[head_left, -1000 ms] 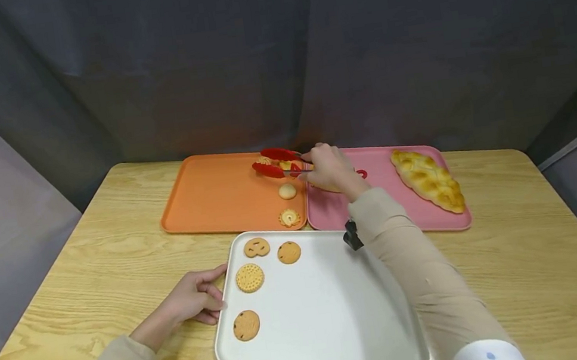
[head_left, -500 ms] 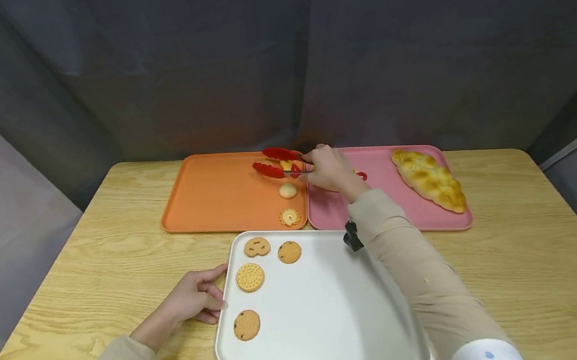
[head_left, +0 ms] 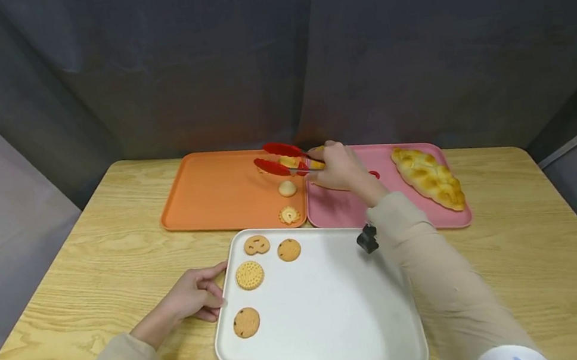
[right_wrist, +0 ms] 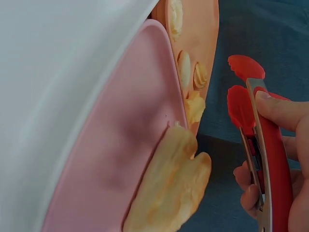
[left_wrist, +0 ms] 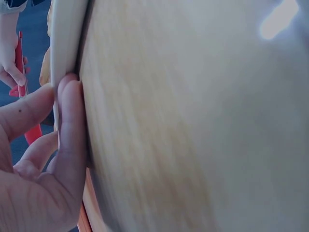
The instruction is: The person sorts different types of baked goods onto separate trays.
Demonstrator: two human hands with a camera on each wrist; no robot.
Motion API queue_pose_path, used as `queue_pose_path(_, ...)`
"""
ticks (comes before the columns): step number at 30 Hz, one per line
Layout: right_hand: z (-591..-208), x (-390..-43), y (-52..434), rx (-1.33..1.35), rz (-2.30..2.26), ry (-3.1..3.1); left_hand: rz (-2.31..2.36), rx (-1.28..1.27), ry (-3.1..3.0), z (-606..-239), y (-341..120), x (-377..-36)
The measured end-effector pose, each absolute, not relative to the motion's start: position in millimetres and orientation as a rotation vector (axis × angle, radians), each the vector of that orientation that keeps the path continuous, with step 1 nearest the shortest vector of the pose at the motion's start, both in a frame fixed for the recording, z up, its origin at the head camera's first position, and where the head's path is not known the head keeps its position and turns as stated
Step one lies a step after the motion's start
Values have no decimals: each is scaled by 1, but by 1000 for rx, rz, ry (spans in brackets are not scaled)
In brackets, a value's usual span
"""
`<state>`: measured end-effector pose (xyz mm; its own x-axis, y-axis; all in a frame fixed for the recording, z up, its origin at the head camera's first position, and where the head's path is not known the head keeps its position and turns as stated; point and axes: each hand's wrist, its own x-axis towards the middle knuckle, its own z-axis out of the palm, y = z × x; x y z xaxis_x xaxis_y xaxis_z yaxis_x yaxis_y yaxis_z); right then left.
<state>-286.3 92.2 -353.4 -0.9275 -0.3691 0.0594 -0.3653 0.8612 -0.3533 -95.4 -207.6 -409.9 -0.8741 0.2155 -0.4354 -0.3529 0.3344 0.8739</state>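
At the left edge of the white tray point(head_left: 336, 300), my left hand point(head_left: 195, 296) pinches the rim; in the left wrist view the thumb point(left_wrist: 26, 111) lies on one side and fingers on the other. My right hand point(head_left: 340, 167) grips red-tipped tongs point(right_wrist: 276, 164) by the handles, their tips spread apart with nothing between them. In the head view the tongs overlap the back right of the orange tray point(head_left: 215, 195), near a yellow pastry piece point(head_left: 288, 161). A small round bun point(head_left: 286, 188) and a flower-shaped cookie point(head_left: 290, 215) lie in front of it.
The white tray bears a pretzel-shaped cookie point(head_left: 257, 244), a dotted round biscuit point(head_left: 250, 275) and two chocolate-chip cookies point(head_left: 289, 250). A pink tray point(head_left: 336, 213) adjoins the orange one, with a braided loaf point(head_left: 429, 181) and another bread point(right_wrist: 166, 179) partly hidden by my right hand. A dark curtain point(head_left: 199, 65) hangs behind.
My right hand has shifted slightly to the right and lifted, bringing the spread tongs up a little. My left hand stays on the white tray's rim.
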Motion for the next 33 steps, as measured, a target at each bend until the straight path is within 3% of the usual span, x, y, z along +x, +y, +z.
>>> queue_pose_path(25,-326,-240,123,-815,-451,3108,1566,-128,2127,-412,-210,-100)
queue_pose_path(33,-327,-224,133,-1045,-458,3182,1563,-131,2130,-413,-210,-100)
